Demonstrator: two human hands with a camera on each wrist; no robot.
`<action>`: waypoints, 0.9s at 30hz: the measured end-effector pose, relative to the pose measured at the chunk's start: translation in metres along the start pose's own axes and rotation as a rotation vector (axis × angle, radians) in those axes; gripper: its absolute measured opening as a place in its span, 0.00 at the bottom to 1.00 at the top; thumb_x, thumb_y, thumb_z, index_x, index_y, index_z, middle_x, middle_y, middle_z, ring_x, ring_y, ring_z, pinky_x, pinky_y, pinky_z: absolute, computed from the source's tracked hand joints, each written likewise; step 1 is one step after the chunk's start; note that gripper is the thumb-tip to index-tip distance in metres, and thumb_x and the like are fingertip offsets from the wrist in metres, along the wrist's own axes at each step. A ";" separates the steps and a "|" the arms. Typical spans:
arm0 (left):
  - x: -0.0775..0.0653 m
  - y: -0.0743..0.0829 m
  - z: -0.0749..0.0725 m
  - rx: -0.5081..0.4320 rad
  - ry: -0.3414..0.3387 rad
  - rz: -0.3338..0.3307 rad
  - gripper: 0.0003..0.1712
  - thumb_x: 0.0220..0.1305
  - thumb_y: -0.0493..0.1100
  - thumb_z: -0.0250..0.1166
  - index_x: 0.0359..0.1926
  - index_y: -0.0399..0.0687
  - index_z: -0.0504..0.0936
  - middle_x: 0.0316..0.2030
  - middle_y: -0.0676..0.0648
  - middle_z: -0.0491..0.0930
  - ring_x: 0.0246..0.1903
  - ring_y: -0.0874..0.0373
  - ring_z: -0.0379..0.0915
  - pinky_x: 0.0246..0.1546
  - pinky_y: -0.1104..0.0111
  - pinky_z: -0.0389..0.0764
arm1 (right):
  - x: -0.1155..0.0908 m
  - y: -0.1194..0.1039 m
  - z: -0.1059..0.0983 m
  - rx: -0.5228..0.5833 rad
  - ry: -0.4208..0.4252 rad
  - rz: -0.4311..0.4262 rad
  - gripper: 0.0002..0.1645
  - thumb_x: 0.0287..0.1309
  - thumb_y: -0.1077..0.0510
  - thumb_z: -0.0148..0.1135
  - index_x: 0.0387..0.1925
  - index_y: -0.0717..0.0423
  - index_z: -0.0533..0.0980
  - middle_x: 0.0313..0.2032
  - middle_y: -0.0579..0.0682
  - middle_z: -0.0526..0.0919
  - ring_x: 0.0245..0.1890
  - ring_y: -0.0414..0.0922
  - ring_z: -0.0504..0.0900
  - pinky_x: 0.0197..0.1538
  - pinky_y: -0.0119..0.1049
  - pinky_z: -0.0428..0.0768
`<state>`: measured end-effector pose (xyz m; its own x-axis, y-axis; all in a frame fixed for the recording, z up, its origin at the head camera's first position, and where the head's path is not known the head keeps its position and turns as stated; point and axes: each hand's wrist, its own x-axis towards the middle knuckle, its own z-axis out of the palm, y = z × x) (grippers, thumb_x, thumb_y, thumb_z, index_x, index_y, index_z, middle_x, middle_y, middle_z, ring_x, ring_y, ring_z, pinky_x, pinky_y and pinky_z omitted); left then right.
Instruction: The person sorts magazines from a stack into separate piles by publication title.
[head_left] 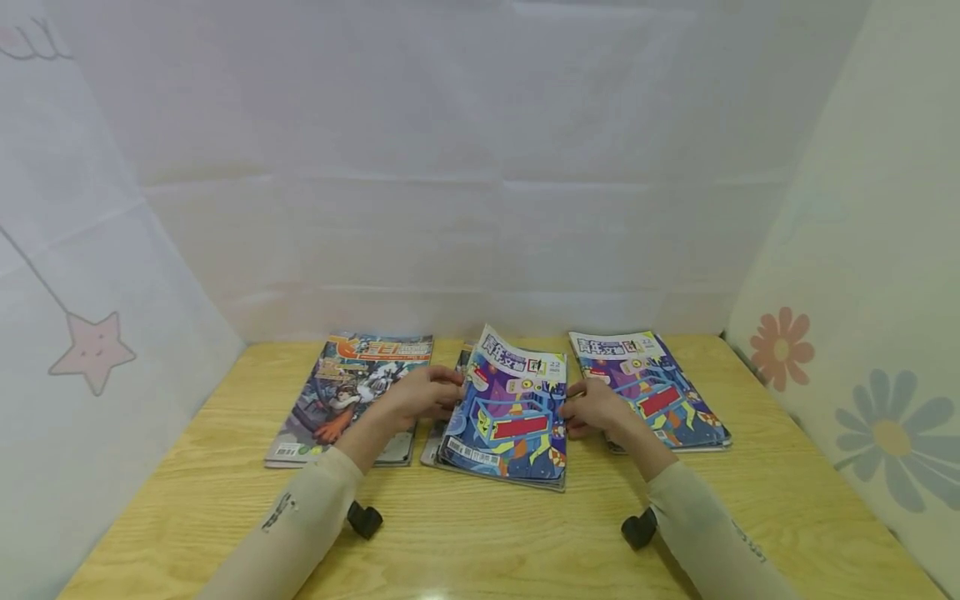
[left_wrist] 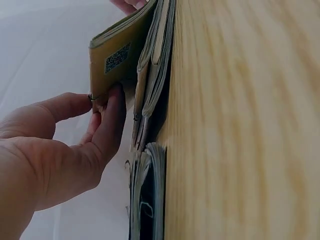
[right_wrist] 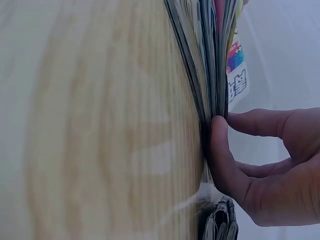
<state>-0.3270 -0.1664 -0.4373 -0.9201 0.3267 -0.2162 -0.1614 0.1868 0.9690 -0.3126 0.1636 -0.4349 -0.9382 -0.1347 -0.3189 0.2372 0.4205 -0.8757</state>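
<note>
In the head view, a purple and blue magazine (head_left: 510,400) lies on top of the middle pile, its left side raised. My left hand (head_left: 420,393) pinches its left edge; in the left wrist view, the thumb (left_wrist: 70,106) and fingers of that hand hold the lifted magazine (left_wrist: 110,75) above others. Opposite, my right hand (head_left: 600,410) grips the right edge. The right wrist view shows its thumb and finger pinching several layers of page edges (right_wrist: 217,75). Part of a greyish magazine (head_left: 430,452) sticks out beneath on the left.
A pile with a dark comic-style cover (head_left: 337,400) lies left of the middle pile. Another pile with the same purple cover (head_left: 667,396) lies on the right. All rest on a wooden table (head_left: 502,542), with a pale cloth wall (head_left: 480,250) behind.
</note>
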 end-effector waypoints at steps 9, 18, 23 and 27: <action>0.001 0.004 0.007 -0.052 0.067 0.017 0.24 0.68 0.35 0.65 0.62 0.33 0.73 0.52 0.36 0.77 0.45 0.47 0.80 0.45 0.53 0.84 | -0.002 -0.004 0.002 0.044 0.007 0.002 0.32 0.58 0.75 0.65 0.63 0.74 0.67 0.36 0.63 0.81 0.27 0.47 0.83 0.34 0.39 0.86; -0.009 0.027 0.013 0.005 0.066 0.098 0.17 0.68 0.35 0.63 0.56 0.37 0.75 0.49 0.40 0.77 0.41 0.47 0.74 0.38 0.53 0.81 | 0.000 -0.005 -0.002 0.106 0.012 -0.005 0.36 0.59 0.74 0.63 0.68 0.73 0.63 0.48 0.67 0.79 0.31 0.49 0.86 0.40 0.43 0.86; -0.014 0.044 0.015 0.012 0.054 0.152 0.17 0.70 0.36 0.62 0.58 0.36 0.75 0.49 0.39 0.79 0.40 0.48 0.77 0.38 0.55 0.82 | -0.001 -0.008 -0.006 0.117 0.003 -0.051 0.39 0.61 0.73 0.61 0.72 0.73 0.59 0.53 0.67 0.77 0.37 0.50 0.85 0.46 0.46 0.85; -0.011 0.054 0.018 -0.031 0.049 0.188 0.19 0.69 0.34 0.62 0.59 0.34 0.73 0.49 0.37 0.79 0.42 0.46 0.79 0.39 0.55 0.84 | -0.003 -0.012 -0.014 0.105 0.021 -0.096 0.37 0.65 0.69 0.60 0.71 0.75 0.59 0.57 0.69 0.74 0.42 0.52 0.84 0.51 0.48 0.83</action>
<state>-0.3188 -0.1436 -0.3846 -0.9511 0.3078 -0.0262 0.0043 0.0979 0.9952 -0.3162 0.1711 -0.4186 -0.9627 -0.1501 -0.2250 0.1702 0.3101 -0.9353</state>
